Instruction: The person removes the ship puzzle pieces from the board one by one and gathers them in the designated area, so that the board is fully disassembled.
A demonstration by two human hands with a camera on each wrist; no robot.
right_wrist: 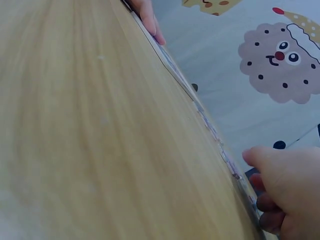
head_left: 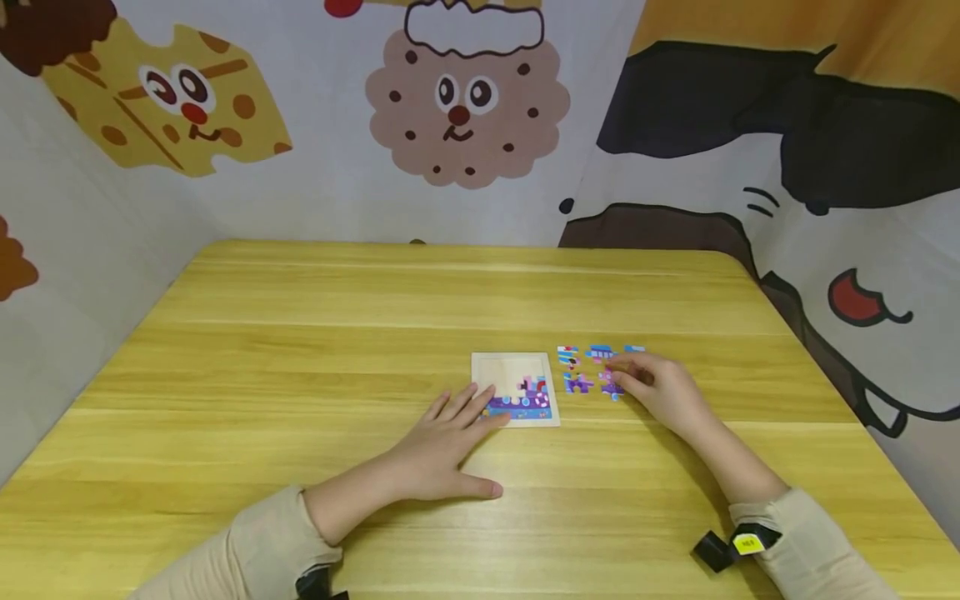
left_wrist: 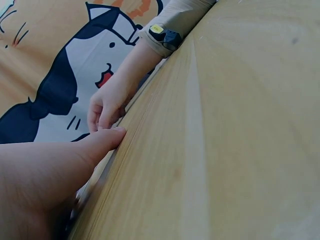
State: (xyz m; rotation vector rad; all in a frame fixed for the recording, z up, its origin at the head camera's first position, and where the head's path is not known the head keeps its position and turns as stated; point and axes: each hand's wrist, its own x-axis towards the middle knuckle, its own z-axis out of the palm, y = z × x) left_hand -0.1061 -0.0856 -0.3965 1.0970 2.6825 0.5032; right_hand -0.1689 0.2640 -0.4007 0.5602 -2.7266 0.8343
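My left hand (head_left: pixel 448 450) lies with fingers spread, its fingertips over the left part of a small white-framed puzzle board (head_left: pixel 553 392). Joined pieces (head_left: pixel 525 403) fill the board's bottom and right side with a purple and blue picture; the upper left shows bare backing. At the right, my right hand (head_left: pixel 663 392) bends its fingers low over several loose jigsaw pieces. Thumb and index fingertips are at a purple piece (head_left: pixel 606 380); I cannot tell whether they pinch it. In the right wrist view, the curled fingers (right_wrist: pixel 270 202) are close by the row of pieces (right_wrist: pixel 212 131).
Other loose pieces lie right of the board: a striped one (head_left: pixel 567 357), a purple one (head_left: pixel 577 383) and a blue one (head_left: pixel 600 352). The wooden table (head_left: pixel 300 333) meets a cartoon-printed cloth (head_left: pixel 315 200) at its far edge. Black wrist cameras sit on both sleeves.
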